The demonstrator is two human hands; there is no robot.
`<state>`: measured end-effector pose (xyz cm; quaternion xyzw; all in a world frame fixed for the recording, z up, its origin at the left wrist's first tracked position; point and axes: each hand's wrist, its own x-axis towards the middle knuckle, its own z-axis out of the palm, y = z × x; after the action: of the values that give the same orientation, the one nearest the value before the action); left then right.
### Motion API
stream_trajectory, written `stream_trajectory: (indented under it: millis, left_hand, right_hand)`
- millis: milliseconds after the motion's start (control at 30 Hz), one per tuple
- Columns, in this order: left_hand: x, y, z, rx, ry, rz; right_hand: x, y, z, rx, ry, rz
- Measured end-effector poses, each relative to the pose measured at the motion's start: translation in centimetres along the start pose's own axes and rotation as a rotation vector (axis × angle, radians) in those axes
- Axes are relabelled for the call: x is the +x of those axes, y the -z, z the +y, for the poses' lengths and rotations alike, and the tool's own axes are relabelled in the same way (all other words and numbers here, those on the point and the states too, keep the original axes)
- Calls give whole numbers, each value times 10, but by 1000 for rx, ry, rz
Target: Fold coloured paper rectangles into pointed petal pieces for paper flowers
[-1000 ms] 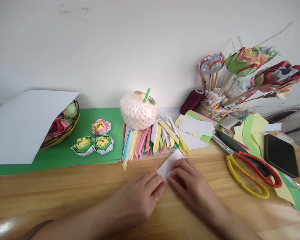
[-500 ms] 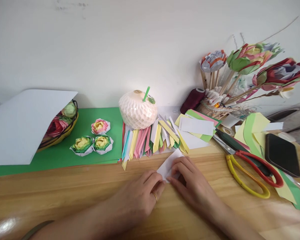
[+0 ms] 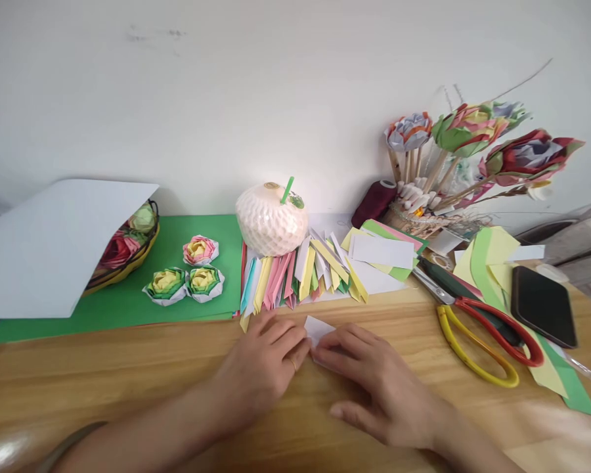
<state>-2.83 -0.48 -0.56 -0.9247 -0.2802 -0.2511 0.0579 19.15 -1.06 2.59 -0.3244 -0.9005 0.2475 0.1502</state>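
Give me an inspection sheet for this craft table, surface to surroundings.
Surface: wooden table, pale glare at the near left corner.
Job's things: small white paper under the fingers; folded paper strips bunched behind.
Clutter: scissors and black phone on the right, among loose paper; white textured container with a green straw.
Grippers: left hand and right hand, both bare, touching the small white paper; ring on the left.
Cables: nothing seen.
Surroundings: pale wall behind, faintly marked.

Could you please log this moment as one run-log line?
left hand: fingertips at white paper | right hand: fingers on paper, thumb apart | scissors: untouched, right of hands
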Motion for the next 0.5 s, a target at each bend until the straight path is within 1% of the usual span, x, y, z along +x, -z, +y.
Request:
stream_trajectory:
  millis: [67,100,200,267,333,400,500]
  left_hand:
    - [-1,-1,1,-12,-19,48]
    - [-2,-2,2,8,-32,67]
    - [-5,-4,5,88,-65,91]
    - [-6,-5,5,103,-78,85]
    - [-7,-5,1,74,-92,63]
    - [-7,-3,-5,24,-111,27]
    - [-6,0,-15,-35,-124,-36]
  right_hand:
    - [0,0,2,97,-23,43]
    - [-1,-1,3,152,-66,71]
    - [0,-3,8,305,-272,170]
    - [3,-4,11,297,-398,270]
    - [7,-4,13,184,-460,335]
    - [13,-3,14,77,-482,312]
    - [22,-2,13,24,-505,198]
